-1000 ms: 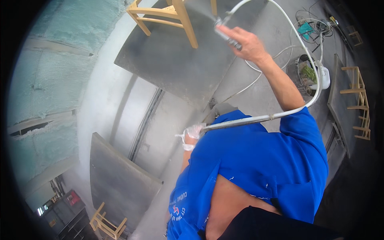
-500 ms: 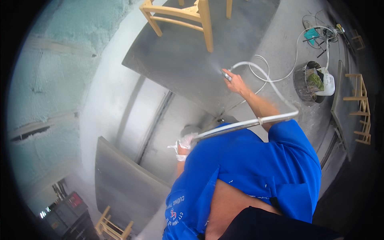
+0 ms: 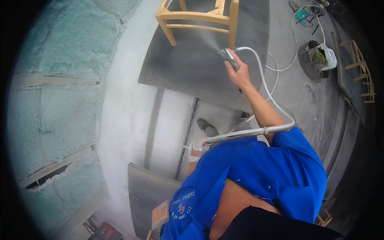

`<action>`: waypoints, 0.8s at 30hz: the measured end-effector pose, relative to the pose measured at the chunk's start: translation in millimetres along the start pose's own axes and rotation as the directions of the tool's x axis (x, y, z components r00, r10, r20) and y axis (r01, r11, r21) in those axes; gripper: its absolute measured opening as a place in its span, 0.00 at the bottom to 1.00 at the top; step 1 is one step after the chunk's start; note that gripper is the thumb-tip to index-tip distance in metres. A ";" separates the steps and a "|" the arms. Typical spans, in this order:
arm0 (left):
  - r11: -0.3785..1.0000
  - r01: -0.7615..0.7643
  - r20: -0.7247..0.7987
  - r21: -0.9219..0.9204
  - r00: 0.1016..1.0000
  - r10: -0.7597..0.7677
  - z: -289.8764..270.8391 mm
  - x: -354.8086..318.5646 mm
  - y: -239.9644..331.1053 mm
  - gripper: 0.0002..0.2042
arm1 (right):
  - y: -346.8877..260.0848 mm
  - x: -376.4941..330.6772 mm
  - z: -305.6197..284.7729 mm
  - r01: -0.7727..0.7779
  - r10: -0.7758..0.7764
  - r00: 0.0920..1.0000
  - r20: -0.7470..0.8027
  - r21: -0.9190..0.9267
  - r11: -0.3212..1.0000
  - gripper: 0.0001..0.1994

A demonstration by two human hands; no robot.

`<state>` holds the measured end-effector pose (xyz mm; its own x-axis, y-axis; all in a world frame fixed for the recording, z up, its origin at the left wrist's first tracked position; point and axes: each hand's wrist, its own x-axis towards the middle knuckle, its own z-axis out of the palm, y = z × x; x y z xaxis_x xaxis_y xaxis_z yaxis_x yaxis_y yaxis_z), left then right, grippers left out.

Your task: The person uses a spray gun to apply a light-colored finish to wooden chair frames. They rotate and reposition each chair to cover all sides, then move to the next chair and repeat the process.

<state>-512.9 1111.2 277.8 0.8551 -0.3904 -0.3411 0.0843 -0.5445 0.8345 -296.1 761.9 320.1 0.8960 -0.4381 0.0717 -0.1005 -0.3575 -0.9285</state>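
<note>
At twelve o'clock the chair frame point(image 3: 200, 18) is bare pale wood, matt and unfinished. It stands on a dull grey board point(image 3: 192, 68), rough and dusty. The spray gun point(image 3: 229, 58) in my right hand point(image 3: 239, 75) looks like brushed metal, its hose point(image 3: 276, 108) smooth whitish plastic. My shirt point(image 3: 256, 176) is blue cloth. My left hand point(image 3: 196, 147) wears a thin whitish glove.

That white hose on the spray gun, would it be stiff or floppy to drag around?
Probably floppy: the white hose arcs loosely from the spray gun in the right hand and curls on the floor. The left hand gathers it, so it likely trails and snags.
</note>
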 end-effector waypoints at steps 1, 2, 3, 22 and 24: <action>1.000 0.025 -0.006 0.017 1.000 -0.025 -14.8 -6.2 -6.0 0.14 | -11.7 -0.8 16.3 -0.035 0.033 0.999 0.021 0.124 0.992 0.26; 0.998 0.052 -0.012 0.032 0.999 -0.052 -28.4 -12.9 -11.8 0.14 | -20.2 -0.6 32.3 -0.084 0.074 0.996 0.048 0.250 0.965 0.26; 0.996 0.076 -0.023 0.046 0.997 -0.075 -40.0 -19.5 -16.0 0.14 | -26.6 1.8 48.4 -0.126 0.104 0.991 0.079 0.374 0.919 0.26; 0.901 0.389 -0.110 0.193 0.921 -0.374 -120.9 -59.7 -42.3 0.13 | 83.0 44.3 253.1 -0.539 0.692 0.721 -0.042 0.594 0.598 0.23; 0.917 0.340 -0.088 0.209 0.940 -0.328 -120.6 -47.8 -44.1 0.13 | 62.9 28.1 235.0 -0.396 0.460 0.881 -0.105 0.366 0.842 0.27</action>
<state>-495.9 1243.3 309.4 0.8217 -0.1228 -0.5566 0.2610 -0.7871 0.5589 -175.6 920.9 178.1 0.6980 -0.6376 -0.3260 -0.2815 0.1743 -0.9436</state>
